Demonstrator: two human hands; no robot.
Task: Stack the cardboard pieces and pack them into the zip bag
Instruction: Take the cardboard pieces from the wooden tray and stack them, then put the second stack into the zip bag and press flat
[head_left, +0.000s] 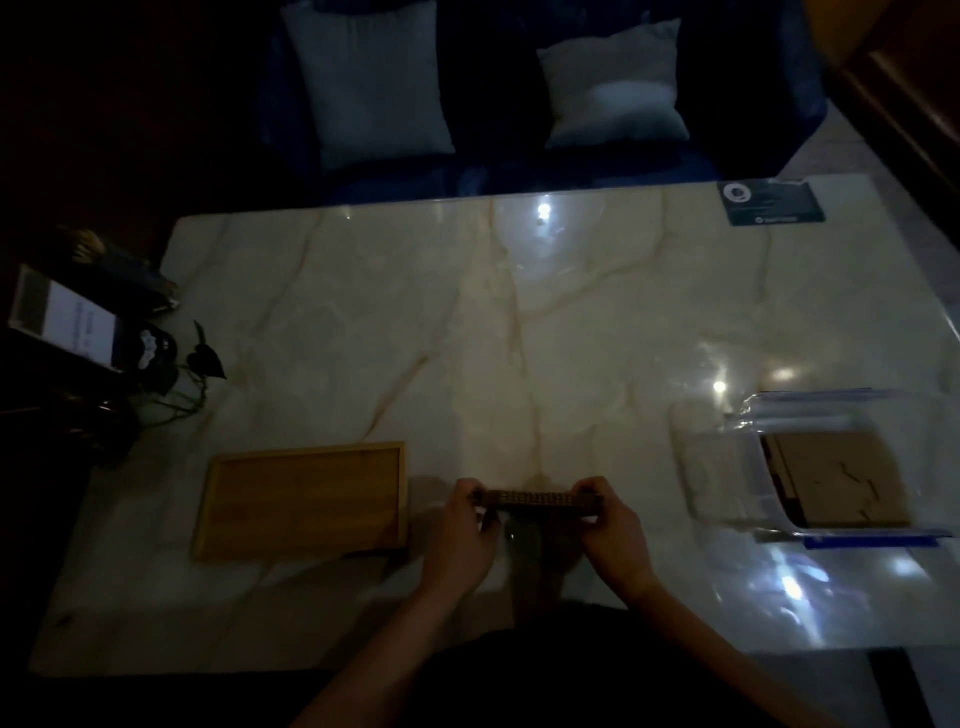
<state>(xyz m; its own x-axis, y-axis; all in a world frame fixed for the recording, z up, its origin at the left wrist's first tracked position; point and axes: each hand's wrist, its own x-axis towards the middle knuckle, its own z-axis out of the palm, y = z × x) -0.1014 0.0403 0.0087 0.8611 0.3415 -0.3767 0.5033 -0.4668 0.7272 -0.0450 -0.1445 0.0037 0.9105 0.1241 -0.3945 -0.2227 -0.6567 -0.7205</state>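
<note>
Head camera, dim light: a person seated at a pale marble worktop (363, 322) grips one stack of cardboard pieces (537, 503) edge-on between two bare hands. The left hand (465, 540) clamps the stack's left end, the right hand (613, 530) its right end, fingers curled over the top edge and thumbs below. The stack stands on its long edge near the front middle of the worktop; whether it touches the surface cannot be told, and the number of pieces in it is too blurred to count.

One clear zip bag (831, 467) lies flat at the right side of the worktop, well apart from the hands, its blue zip strip along the near edge. Inside it sits brown cardboard (841, 480), filling its right part; how many pieces lie there cannot be told.

One shallow wooden tray (301, 501) rests to the left of the hands, just beside the left hand. One dark card (769, 202) lies at the far right corner. At the left edge, one small leafy plant (200, 358) hangs over the marble. Beyond the worktop, two light cushions (369, 83) stand on a dark sofa.
</note>
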